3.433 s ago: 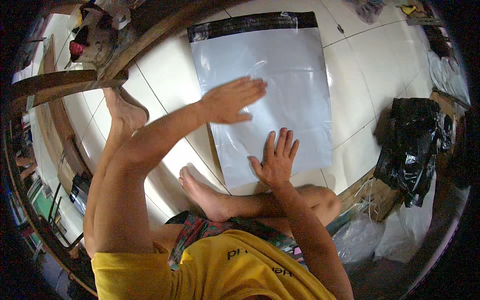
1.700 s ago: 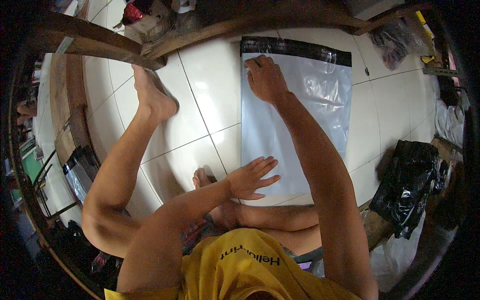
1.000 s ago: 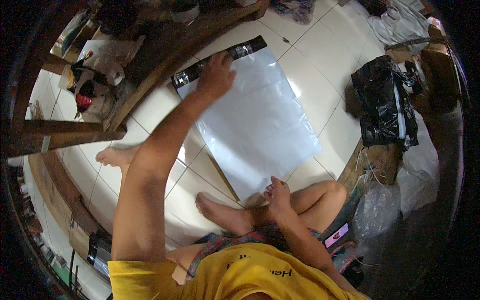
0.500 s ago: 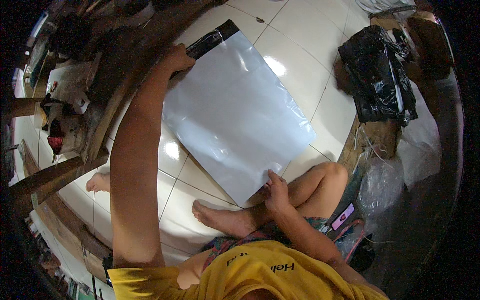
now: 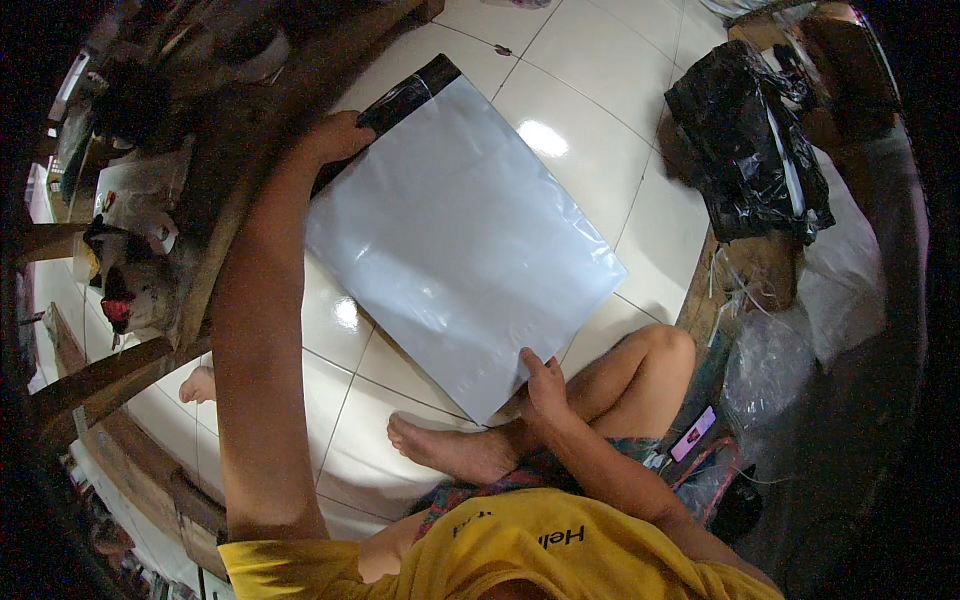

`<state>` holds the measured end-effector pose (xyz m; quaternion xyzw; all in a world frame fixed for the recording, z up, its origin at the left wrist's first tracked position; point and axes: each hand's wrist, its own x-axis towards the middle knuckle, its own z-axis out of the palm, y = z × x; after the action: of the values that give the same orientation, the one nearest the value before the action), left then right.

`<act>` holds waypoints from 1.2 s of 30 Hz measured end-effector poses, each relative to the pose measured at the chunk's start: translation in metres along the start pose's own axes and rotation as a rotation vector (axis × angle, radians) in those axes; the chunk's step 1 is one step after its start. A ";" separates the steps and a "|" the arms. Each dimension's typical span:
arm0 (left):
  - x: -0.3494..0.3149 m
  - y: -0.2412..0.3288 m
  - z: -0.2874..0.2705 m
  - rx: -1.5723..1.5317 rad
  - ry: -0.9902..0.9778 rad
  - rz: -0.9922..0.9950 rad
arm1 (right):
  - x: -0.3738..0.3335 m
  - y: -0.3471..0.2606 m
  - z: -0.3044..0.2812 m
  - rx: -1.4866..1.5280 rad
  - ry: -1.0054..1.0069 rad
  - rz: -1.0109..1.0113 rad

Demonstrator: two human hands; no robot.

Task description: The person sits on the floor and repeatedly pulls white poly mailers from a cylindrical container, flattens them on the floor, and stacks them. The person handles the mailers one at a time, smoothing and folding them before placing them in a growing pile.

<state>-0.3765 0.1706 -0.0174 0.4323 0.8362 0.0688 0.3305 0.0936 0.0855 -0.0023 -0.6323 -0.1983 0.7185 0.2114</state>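
A large flat pale-grey plastic mailing bag is stretched out at a slant above the tiled floor. Along its far upper end runs a black strip. My left hand is closed on the bag's far left corner, beside the black strip. With thumb on top and fingers underneath, my right hand pinches the near edge close to my leg. The fingers under the bag are hidden.
Black plastic bags lie in a heap on a wooden board at the right. Clear plastic wrap and a phone with a lit screen are by my knee. Wooden furniture with cluttered items stands along the left.
The bag has shifted slightly left and nearer to me, both hands moving along with it. Its surface looks a little flatter. Both hands keep their hold.
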 end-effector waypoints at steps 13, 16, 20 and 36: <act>-0.174 -0.007 0.123 -0.760 0.262 -0.372 | 0.132 -0.200 -0.051 -0.980 -0.205 -0.460; -0.194 -0.004 0.176 -0.863 0.333 -0.383 | 0.150 -0.242 -0.028 -1.275 -0.186 -0.642; -0.202 0.025 0.210 -1.082 0.522 -0.390 | 0.122 -0.241 -0.002 -1.576 -0.101 -1.178; -0.221 0.023 0.174 -1.338 0.327 -0.347 | 0.084 -0.129 0.051 -1.726 0.016 -1.393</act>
<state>-0.1644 -0.0150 -0.0335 -0.0188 0.7103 0.5779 0.4014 0.0405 0.2386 0.0064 -0.3220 -0.9431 0.0589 0.0588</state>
